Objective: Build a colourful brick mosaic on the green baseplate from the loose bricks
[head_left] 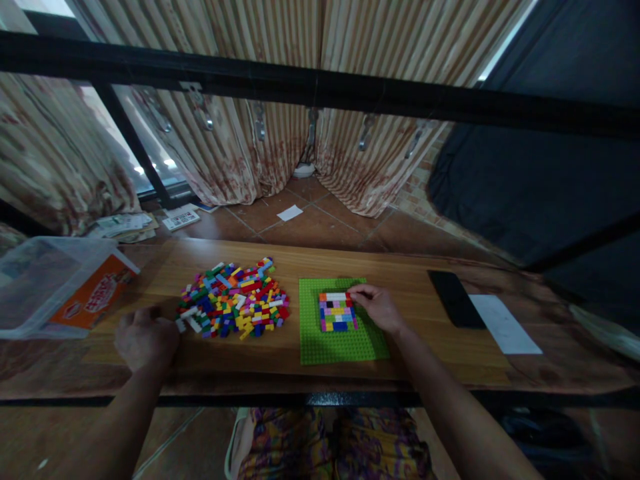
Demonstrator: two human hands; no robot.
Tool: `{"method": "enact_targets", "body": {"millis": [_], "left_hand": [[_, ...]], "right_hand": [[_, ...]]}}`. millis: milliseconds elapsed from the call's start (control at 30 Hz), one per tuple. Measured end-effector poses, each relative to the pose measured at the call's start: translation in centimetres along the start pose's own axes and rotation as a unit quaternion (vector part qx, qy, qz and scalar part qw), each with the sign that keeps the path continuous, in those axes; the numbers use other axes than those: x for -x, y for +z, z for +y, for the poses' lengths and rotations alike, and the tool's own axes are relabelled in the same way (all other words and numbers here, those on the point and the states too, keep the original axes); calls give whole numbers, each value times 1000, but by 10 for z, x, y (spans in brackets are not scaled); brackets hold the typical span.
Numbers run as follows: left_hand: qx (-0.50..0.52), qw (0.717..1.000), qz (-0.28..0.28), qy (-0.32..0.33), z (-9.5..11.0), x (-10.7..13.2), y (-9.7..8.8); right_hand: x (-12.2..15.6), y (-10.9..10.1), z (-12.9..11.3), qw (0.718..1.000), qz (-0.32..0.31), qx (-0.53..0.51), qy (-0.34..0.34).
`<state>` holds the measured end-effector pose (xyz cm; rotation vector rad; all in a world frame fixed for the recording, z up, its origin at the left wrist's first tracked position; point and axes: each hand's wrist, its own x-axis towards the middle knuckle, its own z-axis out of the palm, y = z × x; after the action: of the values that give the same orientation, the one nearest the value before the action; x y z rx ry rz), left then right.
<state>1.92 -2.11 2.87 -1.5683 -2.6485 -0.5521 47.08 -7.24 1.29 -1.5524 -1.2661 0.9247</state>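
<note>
On the green studded baseplate [313, 347] sits a flat block of coloured toy bricks [340, 311] in rows of white, yellow, pink, blue and other colours. My right hand [377, 307] reaches in from the right, thumb and forefinger pinched on a small red brick [349, 295] at the block's far right corner. That brick is partly covered by the fingertips. My left hand [145, 339] rests on the table with its fingers curled under, just left of a heap of loose toy bricks [235, 297]. Whatever its fingers may hold is hidden.
A clear plastic box [35, 267] with an orange label stands at the left end of the wooden board [225, 357]. Toward the right lie a black phone-like slab [456, 299] and a white sheet [505, 325]. A dark metal bar [320, 83] crosses beyond the table.
</note>
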Motion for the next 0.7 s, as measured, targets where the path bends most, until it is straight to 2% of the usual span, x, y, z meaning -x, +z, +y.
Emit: {"method": "enact_targets", "body": {"millis": [233, 467, 567, 700], "left_hand": [[22, 1000, 14, 1, -4, -2, 5], [17, 1000, 23, 4, -5, -2, 7], [21, 1000, 20, 3, -3, -1, 4], [12, 1000, 9, 3, -2, 0, 2]], "right_hand": [[-5, -5, 6, 998, -32, 56, -25], [-5, -6, -1, 993, -40, 105, -34], [-4, -5, -1, 995, -36, 88, -35], [0, -4, 4, 1000, -4, 5, -22]]}}
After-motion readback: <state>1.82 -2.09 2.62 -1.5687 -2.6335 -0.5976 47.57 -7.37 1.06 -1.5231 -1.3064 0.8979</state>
